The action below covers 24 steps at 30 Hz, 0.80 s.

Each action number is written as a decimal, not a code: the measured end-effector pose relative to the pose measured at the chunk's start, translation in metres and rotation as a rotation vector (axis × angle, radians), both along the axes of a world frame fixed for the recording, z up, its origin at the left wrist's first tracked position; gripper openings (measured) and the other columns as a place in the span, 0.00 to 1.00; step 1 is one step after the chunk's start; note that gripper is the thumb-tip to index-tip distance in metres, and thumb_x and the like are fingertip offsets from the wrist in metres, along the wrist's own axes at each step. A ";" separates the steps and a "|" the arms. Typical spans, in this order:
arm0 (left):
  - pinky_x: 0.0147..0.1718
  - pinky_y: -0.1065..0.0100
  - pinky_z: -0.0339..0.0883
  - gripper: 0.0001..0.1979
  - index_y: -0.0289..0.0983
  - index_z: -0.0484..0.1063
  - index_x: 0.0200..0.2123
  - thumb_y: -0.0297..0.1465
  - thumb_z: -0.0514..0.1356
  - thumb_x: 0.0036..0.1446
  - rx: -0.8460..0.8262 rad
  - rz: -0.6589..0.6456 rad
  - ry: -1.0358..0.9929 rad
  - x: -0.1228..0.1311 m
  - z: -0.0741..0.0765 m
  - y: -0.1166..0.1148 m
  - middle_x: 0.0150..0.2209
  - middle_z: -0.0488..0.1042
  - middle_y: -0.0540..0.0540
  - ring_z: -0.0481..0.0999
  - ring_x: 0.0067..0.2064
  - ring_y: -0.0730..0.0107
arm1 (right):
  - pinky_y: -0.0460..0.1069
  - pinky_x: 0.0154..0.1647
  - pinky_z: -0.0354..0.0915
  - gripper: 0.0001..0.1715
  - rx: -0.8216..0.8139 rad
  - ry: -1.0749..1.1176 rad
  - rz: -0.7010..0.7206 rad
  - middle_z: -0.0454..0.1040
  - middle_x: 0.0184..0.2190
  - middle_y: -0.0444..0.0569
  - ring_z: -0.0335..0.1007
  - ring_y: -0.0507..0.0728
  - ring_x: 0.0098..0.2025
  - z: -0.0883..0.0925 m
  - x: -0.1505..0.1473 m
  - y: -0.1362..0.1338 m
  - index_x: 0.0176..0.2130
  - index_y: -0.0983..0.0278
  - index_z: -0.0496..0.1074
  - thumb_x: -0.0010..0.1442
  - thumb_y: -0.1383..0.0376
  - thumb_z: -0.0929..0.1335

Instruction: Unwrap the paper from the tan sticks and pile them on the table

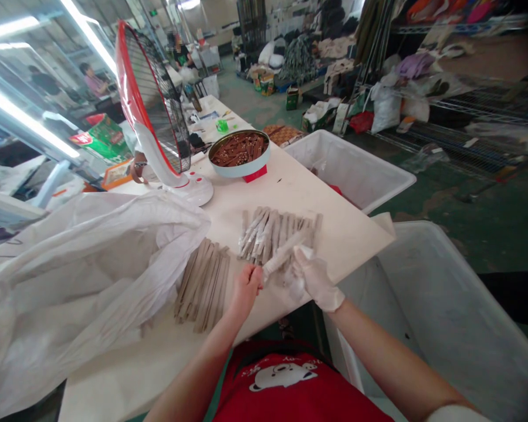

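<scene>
My bare left hand (249, 282) pinches the near end of a flat grey-beige strip (284, 253), which slants up and away over the table. My right hand (315, 278), in a thin white glove, is closed around a white crumpled wad (295, 287) beside that strip; its exact kind is blurred. Just beyond both hands lies a row of similar strips (264, 231), some with a whitish, shiny surface. Left of my left hand, a bundle of longer grey-beige strips (205, 284) lies side by side, partly under a white plastic sheet (114, 258).
A red-and-white fan (189, 186) stands on the white table (308, 187). Near it, a round tin (240, 170) holds brown pieces on a red support. White plastic bins (426, 305) adjoin the table's right edge. Shelving with bags stands at right; people sit farther back.
</scene>
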<state>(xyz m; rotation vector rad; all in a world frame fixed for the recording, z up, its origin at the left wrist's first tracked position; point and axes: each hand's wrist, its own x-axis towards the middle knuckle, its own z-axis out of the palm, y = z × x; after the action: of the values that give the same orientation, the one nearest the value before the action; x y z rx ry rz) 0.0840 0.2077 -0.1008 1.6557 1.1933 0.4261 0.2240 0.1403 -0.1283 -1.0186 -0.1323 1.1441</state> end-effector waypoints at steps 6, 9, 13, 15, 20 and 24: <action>0.32 0.69 0.66 0.15 0.30 0.70 0.42 0.30 0.48 0.59 0.150 0.028 0.174 0.055 -0.045 0.062 0.32 0.75 0.43 0.73 0.29 0.71 | 0.43 0.20 0.61 0.19 0.060 0.147 -0.106 0.61 0.14 0.36 0.55 0.46 0.16 -0.013 0.053 -0.003 0.37 0.63 0.76 0.50 0.53 0.69; 0.45 0.64 0.64 0.13 0.30 0.72 0.41 0.27 0.51 0.57 0.184 -0.014 0.208 0.071 -0.050 0.070 0.39 0.76 0.38 0.74 0.42 0.64 | 0.47 0.36 0.69 0.14 0.064 0.161 -0.119 0.76 0.28 0.43 0.71 0.51 0.31 -0.009 0.054 -0.002 0.36 0.60 0.76 0.48 0.58 0.70; 0.51 0.63 0.59 0.14 0.33 0.72 0.44 0.32 0.53 0.58 0.257 -0.143 0.131 0.061 -0.032 0.047 0.48 0.73 0.39 0.69 0.51 0.62 | 0.50 0.51 0.66 0.15 0.051 0.127 -0.078 0.77 0.42 0.47 0.70 0.56 0.49 -0.002 0.046 0.001 0.37 0.60 0.77 0.49 0.56 0.69; 0.44 0.66 0.64 0.16 0.34 0.72 0.43 0.37 0.53 0.59 0.150 -0.250 0.039 0.052 -0.020 0.031 0.42 0.75 0.42 0.72 0.45 0.64 | 0.51 0.52 0.65 0.16 0.065 0.118 -0.046 0.78 0.41 0.48 0.71 0.57 0.48 -0.001 0.040 0.004 0.37 0.61 0.77 0.50 0.55 0.70; 0.28 0.73 0.60 0.08 0.34 0.71 0.30 0.33 0.58 0.52 -0.003 -0.184 -0.020 0.031 0.005 0.005 0.26 0.71 0.51 0.67 0.28 0.74 | 0.51 0.46 0.68 0.18 0.101 0.110 0.024 0.78 0.37 0.47 0.73 0.56 0.42 0.000 0.017 0.009 0.39 0.61 0.76 0.50 0.53 0.71; 0.29 0.73 0.60 0.08 0.34 0.70 0.30 0.34 0.57 0.53 0.083 -0.070 -0.023 0.009 0.014 -0.003 0.26 0.71 0.51 0.67 0.28 0.75 | 0.51 0.41 0.69 0.22 0.062 0.020 0.161 0.78 0.35 0.47 0.73 0.56 0.38 0.003 -0.008 0.009 0.38 0.61 0.75 0.45 0.52 0.73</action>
<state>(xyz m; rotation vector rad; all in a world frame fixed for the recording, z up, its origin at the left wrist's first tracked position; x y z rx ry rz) 0.0934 0.2043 -0.0868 1.7535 1.1103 0.4553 0.2161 0.1490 -0.1252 -0.9546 -0.2362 1.2881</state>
